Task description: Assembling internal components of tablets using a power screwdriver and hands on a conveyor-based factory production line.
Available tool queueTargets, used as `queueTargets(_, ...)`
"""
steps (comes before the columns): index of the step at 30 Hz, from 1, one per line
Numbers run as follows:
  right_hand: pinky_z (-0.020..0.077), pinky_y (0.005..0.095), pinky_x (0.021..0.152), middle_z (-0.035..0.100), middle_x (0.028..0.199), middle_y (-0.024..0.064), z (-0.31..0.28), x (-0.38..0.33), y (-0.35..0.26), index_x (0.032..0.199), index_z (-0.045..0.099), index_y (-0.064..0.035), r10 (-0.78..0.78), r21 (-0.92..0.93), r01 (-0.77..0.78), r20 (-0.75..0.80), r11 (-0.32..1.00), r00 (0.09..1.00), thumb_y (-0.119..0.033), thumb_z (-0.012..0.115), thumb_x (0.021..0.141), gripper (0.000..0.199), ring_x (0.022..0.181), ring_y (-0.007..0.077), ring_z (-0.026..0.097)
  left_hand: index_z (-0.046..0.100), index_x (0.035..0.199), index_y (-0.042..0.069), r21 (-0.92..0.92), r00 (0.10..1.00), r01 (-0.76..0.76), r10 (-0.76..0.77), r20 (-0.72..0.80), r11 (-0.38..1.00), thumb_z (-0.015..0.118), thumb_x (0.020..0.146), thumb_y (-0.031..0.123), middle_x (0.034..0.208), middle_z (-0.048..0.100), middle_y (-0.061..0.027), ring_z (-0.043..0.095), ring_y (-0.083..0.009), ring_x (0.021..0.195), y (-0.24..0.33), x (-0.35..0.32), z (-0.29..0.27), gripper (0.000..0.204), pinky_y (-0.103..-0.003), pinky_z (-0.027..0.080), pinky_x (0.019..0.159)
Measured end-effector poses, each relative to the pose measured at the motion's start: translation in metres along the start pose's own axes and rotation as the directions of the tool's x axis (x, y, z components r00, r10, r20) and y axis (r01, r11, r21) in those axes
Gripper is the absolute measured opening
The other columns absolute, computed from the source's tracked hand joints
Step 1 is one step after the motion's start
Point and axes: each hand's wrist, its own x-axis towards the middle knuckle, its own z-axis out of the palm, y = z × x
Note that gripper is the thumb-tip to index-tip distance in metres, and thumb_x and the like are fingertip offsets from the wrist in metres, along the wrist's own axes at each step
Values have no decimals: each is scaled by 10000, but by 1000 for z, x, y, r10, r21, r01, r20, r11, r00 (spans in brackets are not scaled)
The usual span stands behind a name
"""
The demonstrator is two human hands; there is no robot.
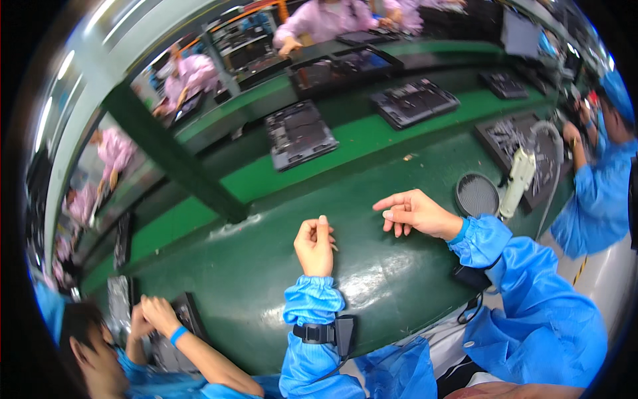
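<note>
One tiny pale part (333, 247), likely a screw though too small to tell, sits pinched at my curled left hand (315, 245) fingertips above the green bench (279, 292); I judge it light, rigid, slippery; right hand (415, 213) loosely open, empty.

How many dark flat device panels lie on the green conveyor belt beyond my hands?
3 clearly: one panel left of centre, one panel in the middle, one panel far right. Others at workstations may be hidden.
</note>
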Motion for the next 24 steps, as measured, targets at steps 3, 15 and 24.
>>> queueTargets(3,462,204,523,654,731,65,-15,-8,20,1021,653,8,-43,-47,39,-84,998,996,-203,557,914,255,592,79,590,541,745,26,171,996,-75,65,65,982,596,908,208,640,555,-23,476,-56,514,5,-5,10,251,-203,389,442)
queueTargets(15,453,351,511,606,645,119,-12,-24,28,867,581,-24,-652,-369,539,-471,757,594,-122,568,865,99,544,258,597,621,757,-33,686,898,-414,144,416,599,624,872,297,622,605,-75,568,-143,558,-6,95,122,349,-319,462,544)
queueTargets(24,485,360,562,614,730,116,-9,-29,25,871,540,-32,-732,-425,618,-544,662,410,-99,563,866,71,634,290,618,580,947,-121,895,948,45,-301,102,444,647,676,674,802,584,-160,573,-248,621,-1,210,241,842,-335,488,511)
